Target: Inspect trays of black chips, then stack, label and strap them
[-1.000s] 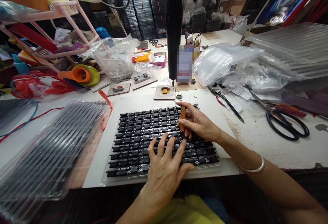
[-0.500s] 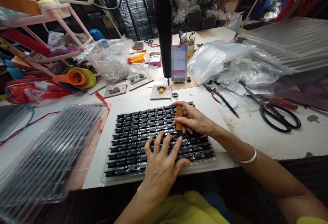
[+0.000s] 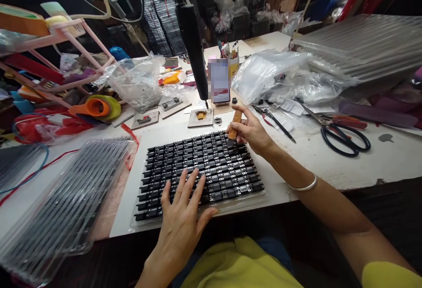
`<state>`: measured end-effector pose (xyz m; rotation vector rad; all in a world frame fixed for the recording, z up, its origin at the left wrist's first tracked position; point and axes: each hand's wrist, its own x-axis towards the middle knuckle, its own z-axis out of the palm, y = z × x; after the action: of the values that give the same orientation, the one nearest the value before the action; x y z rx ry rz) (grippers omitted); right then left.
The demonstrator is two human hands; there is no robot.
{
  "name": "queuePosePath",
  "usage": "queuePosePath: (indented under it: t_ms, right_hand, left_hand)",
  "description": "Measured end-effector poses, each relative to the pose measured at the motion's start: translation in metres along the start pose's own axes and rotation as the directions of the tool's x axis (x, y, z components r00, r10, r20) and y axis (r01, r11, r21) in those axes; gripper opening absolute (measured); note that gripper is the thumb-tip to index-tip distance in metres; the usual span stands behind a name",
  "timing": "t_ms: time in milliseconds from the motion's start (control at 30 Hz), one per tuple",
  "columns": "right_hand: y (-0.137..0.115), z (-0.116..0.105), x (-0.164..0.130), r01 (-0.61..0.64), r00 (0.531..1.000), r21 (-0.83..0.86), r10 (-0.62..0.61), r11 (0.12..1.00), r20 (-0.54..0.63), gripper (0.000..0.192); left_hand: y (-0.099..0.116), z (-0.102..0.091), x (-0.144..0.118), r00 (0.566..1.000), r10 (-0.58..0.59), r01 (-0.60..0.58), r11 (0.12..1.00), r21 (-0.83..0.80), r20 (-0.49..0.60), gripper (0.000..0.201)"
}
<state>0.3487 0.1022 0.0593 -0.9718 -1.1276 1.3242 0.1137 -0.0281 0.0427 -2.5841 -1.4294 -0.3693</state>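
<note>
A clear plastic tray lies before me, filled with rows of small black connectors with metal contacts. In my right hand is a flat brush with an orange-brown handle, gripped between thumb and fingers. Its dark end points down at the tray's far right corner; whether it touches the connectors is hard to tell. My left hand is palm down with fingers spread, the fingertips over the near middle rows. It holds nothing, and part of the rows is hidden under it.
A black electric screwdriver hangs over a small wooden fixture behind the tray. A phone stands beyond it. Scissors and tweezers lie right, below plastic bags. Filled trays are stacked left.
My right hand has moved the brush away from me toward the tray's far right corner. My left hand has drawn back leftward, apart from the brush. The whole view has shifted slightly.
</note>
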Motion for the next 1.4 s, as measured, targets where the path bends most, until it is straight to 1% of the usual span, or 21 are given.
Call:
queuePosePath:
  t_ms: [67,200,267,367,433,567,667,733,833,900,933,967,1033,1100,1133,1200,1300,1400]
  right_hand:
    - [0.0,-0.001,0.001,-0.007,1.0,0.02,0.008,1.0,-0.028,0.068]
    - [0.001,-0.003,0.002,-0.018,0.998,0.018,0.019,1.0,-0.066,0.069]
    - [0.001,-0.004,0.004,-0.02,0.997,0.015,0.021,1.0,-0.077,0.067]
    - [0.0,-0.006,0.007,-0.016,0.995,0.021,0.018,1.0,-0.101,0.064]
    - [-0.001,-0.009,0.01,-0.011,0.991,0.027,0.014,1.0,-0.132,0.061]
    - [0.002,-0.014,0.015,-0.018,0.986,0.031,0.022,0.999,-0.164,0.056]
    - [0.004,-0.015,0.016,-0.025,0.987,0.021,0.028,0.999,-0.161,0.053]
    - [0.005,-0.016,0.016,-0.018,0.987,0.012,0.02,1.0,-0.16,0.053]
    - [0.006,-0.016,0.016,-0.009,0.985,0.016,0.012,1.0,-0.173,0.055]
    - [0.006,-0.016,0.015,-0.011,0.982,0.026,0.016,1.0,-0.188,0.057]
    - [0.005,-0.016,0.015,-0.013,0.981,0.027,0.018,1.0,-0.193,0.057]
    - [0.005,-0.015,0.015,-0.014,0.981,0.024,0.018,1.0,-0.194,0.057]
    - [0.005,-0.015,0.014,-0.017,0.981,0.007,0.018,1.0,-0.191,0.056]
    - [0.005,-0.015,0.013,-0.025,0.982,-0.016,0.021,1.0,-0.19,0.054]
    - [0.005,-0.014,0.013,-0.029,0.981,-0.025,0.024,0.999,-0.192,0.053]
    - [0.006,-0.014,0.013,-0.037,0.979,-0.035,0.03,0.999,-0.201,0.052]
    - [0.008,-0.014,0.013,-0.047,0.977,-0.024,0.041,0.999,-0.211,0.052]
    - [0.009,-0.016,0.013,-0.041,0.976,0.004,0.04,0.999,-0.214,0.053]
  left_hand:
    - [-0.015,0.002,-0.014,0.998,-0.046,0.044,0.996,0.076,0.033,0.061]
    - [-0.048,0.003,-0.042,0.979,-0.197,0.187,0.969,0.159,0.046,0.076]
    - [-0.06,0.002,-0.053,0.966,-0.255,0.246,0.954,0.17,0.036,0.079]
    - [-0.075,0.004,-0.066,0.951,-0.308,0.303,0.942,0.143,0.013,0.077]
    - [-0.082,0.009,-0.07,0.953,-0.303,0.301,0.95,0.08,0.011,0.077]
    - [-0.093,0.02,-0.071,0.968,-0.251,0.251,0.966,-0.059,0.012,0.077]
    - [-0.097,0.024,-0.069,0.966,-0.256,0.257,0.963,-0.081,0.021,0.078]
    - [-0.098,0.022,-0.066,0.966,-0.255,0.257,0.963,-0.086,0.032,0.079]
    - [-0.092,0.014,-0.062,0.961,-0.277,0.277,0.961,-0.011,0.014,0.078]
    - [-0.08,0.005,-0.059,0.958,-0.284,0.285,0.957,0.051,-0.029,0.073]
    - [-0.071,0.001,-0.058,0.96,-0.274,0.277,0.959,0.054,-0.051,0.07]
    - [-0.061,-0.004,-0.057,0.966,-0.249,0.252,0.967,0.031,-0.071,0.067]
    - [-0.039,-0.01,-0.056,0.981,-0.166,0.161,0.985,-0.061,-0.096,0.058]
    - [-0.017,-0.011,-0.054,0.992,-0.082,0.067,0.987,-0.146,-0.1,0.048]
    - [-0.008,-0.01,-0.052,0.993,-0.065,0.046,0.984,-0.171,-0.104,0.043]
    - [0.005,-0.007,-0.048,0.992,-0.07,0.049,0.98,-0.194,-0.106,0.037]
    - [0.01,-0.003,-0.044,0.988,-0.111,0.085,0.973,-0.215,-0.111,0.03]
    - [0.003,-0.005,-0.049,0.982,-0.137,0.102,0.966,-0.238,-0.134,0.027]
